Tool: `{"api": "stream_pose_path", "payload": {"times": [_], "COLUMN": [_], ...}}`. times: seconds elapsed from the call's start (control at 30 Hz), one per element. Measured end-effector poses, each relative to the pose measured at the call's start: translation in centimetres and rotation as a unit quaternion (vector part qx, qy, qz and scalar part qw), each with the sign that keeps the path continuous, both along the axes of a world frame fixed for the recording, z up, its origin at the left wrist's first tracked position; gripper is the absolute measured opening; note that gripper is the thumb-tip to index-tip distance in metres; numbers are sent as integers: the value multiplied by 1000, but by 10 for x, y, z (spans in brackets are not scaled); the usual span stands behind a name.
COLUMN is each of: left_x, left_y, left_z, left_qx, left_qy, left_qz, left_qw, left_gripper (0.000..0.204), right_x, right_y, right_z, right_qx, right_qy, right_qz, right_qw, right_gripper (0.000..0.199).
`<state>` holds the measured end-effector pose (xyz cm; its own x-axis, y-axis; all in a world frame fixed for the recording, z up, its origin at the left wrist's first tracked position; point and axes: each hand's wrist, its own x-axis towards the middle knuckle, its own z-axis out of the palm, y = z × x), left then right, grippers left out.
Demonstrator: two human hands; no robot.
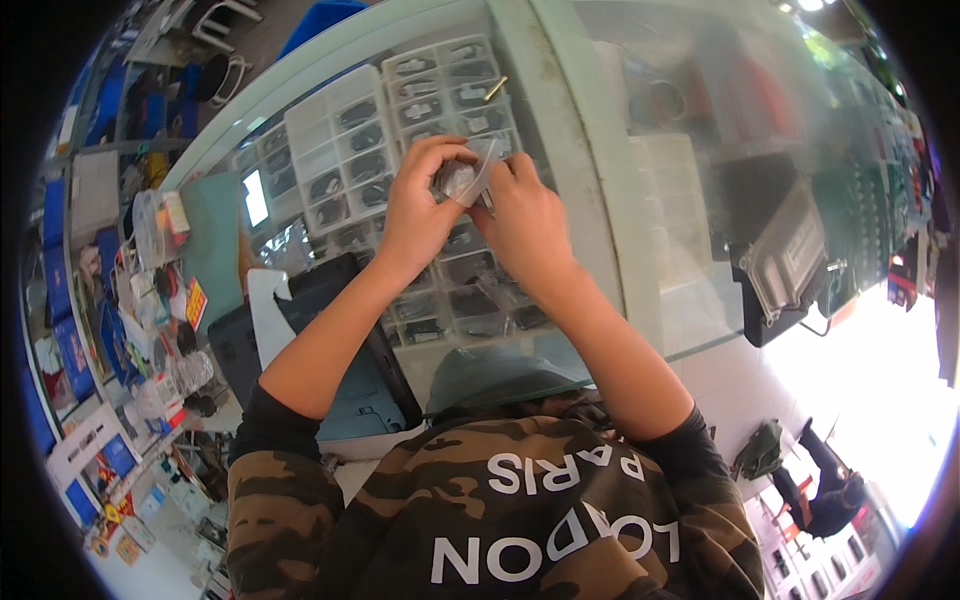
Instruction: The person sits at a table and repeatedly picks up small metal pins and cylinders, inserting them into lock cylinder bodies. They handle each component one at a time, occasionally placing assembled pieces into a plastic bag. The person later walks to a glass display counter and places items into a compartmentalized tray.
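My left hand [420,205] and my right hand [525,220] meet above a glass counter [590,180], and both pinch a small clear plastic bag [462,180] with a dark item inside it. Fingers of both hands close on the bag's edges. What the dark item is cannot be made out. Under the glass below my hands lie white compartment trays [350,130] holding several dark key fobs.
A small brass-coloured piece [496,88] lies on the glass at the back. A dark device [330,330] sits at the counter's near left. A grey metal box [790,255] rests to the right. Shelves crowded with packaged goods [150,300] line the left side.
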<state>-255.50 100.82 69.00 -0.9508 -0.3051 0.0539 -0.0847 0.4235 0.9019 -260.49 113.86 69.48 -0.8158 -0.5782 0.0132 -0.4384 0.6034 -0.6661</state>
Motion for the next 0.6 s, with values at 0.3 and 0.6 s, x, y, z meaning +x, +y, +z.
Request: {"api": "stream_pose_path", "payload": {"times": [0.3, 0.6], "left_x": [18, 60], "left_y": [-26, -54], "left_z": [-9, 14], "left_qx": [78, 130], "left_qy": [39, -111], "left_qz": [48, 156], "left_qw": [995, 973], "left_gripper": [27, 28], "right_x": [-125, -81], "right_y": [-51, 5], "right_z": [-21, -14], "right_qx": [-63, 1], "right_qy": [317, 4], "right_qz": [140, 23], "right_qw": [936, 1000], "right_gripper": [24, 15]}}
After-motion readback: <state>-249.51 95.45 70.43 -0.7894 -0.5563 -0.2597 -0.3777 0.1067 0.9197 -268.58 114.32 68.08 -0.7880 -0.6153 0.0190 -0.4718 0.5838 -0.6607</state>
